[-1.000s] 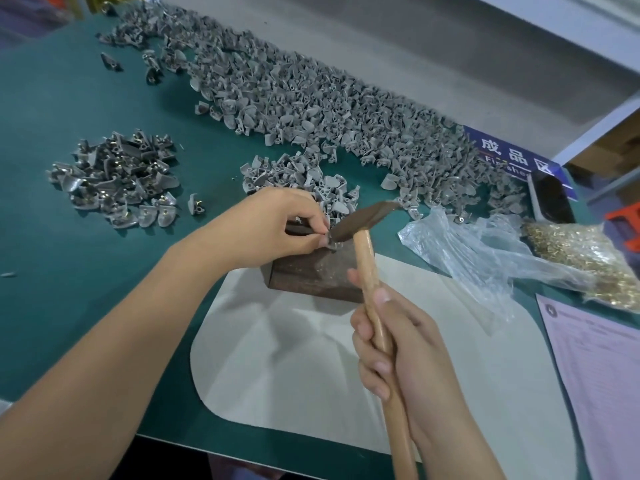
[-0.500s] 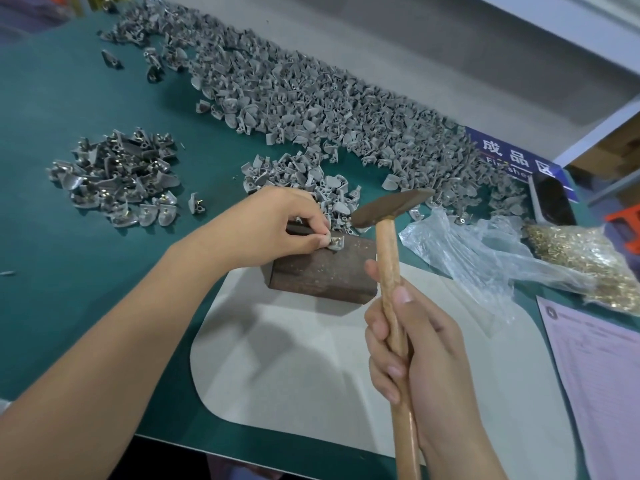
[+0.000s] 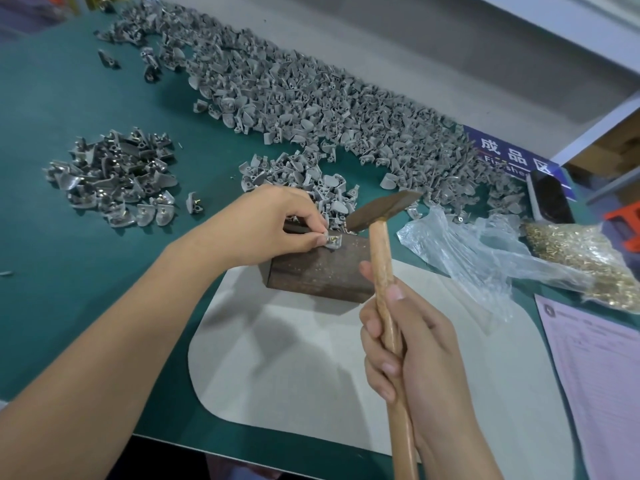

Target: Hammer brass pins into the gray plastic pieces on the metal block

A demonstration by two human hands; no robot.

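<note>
Green matting is covering the bench (image 3: 52,98) I am watching from afar, with a pale sheet (image 3: 294,358) lying at six o'clock under the work; a long drift of loose gray pieces (image 3: 311,98) is running from eleven o'clock toward two o'clock, and a smaller heap of darker pieces (image 3: 110,178), some showing brass, is sitting at nine o'clock; a clear bag of brass pins (image 3: 581,258) is slumping at three o'clock beside a printed form (image 3: 595,375).

I am seeing the metal block (image 3: 322,268) sitting near the centre on the far edge of the sheet; the gray plastic piece (image 3: 334,242) is resting on its top at the far left corner, with a brass pin (image 3: 333,239) standing in it; the left hand (image 3: 270,226) is pinching the piece between thumb and forefinger, close beside the pin; the right hand (image 3: 408,344) is gripping the wooden handle of the hammer (image 3: 382,209), whose head is hovering just beyond the block, clear of the pin.

I am judging the piece light, stiff and smooth, likely to skate on the hard block, so holding it low by its edges away from the pin seems wise; the pin looks tiny and apt to tip, calling for light taps; the block is looking heavy enough to stay put.
</note>
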